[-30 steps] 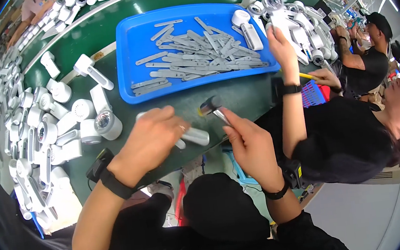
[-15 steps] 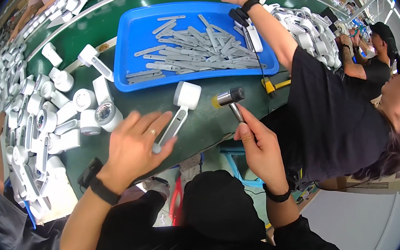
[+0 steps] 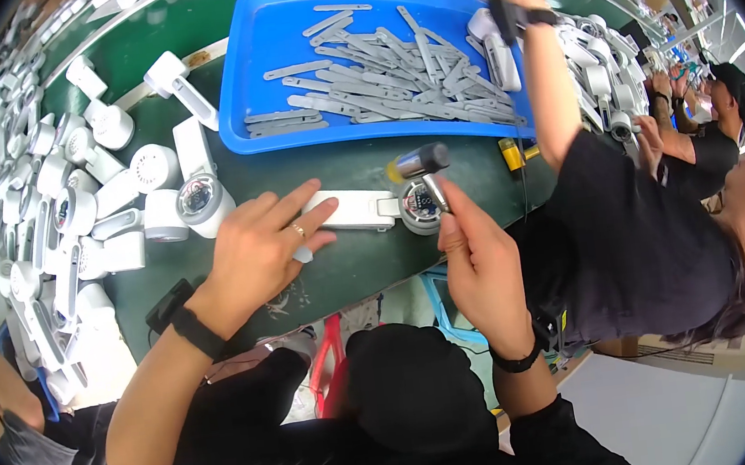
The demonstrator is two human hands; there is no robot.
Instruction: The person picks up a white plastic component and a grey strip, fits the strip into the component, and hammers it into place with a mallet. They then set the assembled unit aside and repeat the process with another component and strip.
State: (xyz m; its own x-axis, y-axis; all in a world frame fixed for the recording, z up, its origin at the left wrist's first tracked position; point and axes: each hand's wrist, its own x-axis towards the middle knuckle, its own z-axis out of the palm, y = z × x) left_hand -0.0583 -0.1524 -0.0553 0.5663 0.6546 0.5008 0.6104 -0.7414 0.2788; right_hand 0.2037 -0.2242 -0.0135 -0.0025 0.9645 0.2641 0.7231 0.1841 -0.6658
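A white handheld fan (image 3: 353, 209) lies crosswise on the green bench before me, its round head to the right and a dark display facing up. My left hand (image 3: 260, 250) is over its left end, fingers spread, the fingertips at the white body. A small pale tip shows beneath that hand; whether it is a loose piece or a finger cover, I cannot make out. My right hand (image 3: 484, 261) grips the metal handle of a small hammer (image 3: 420, 164) with a yellow and a black face. The hammer head is just above the fan's round head and partly blocks it.
A blue tray (image 3: 231, 83) of grey strips stands behind the fan. Many white fans (image 3: 117, 206) are heaped on the left, more (image 3: 593, 70) on the right. A co-worker's arm (image 3: 547, 75) reaches over the tray's right end. A yellow-handled tool (image 3: 512, 154) lies by the tray.
The fan has turned from slanting with its head away to lying crosswise, display up. My hammer hand stays close by. The co-worker's hand has left a white fan at the far side.
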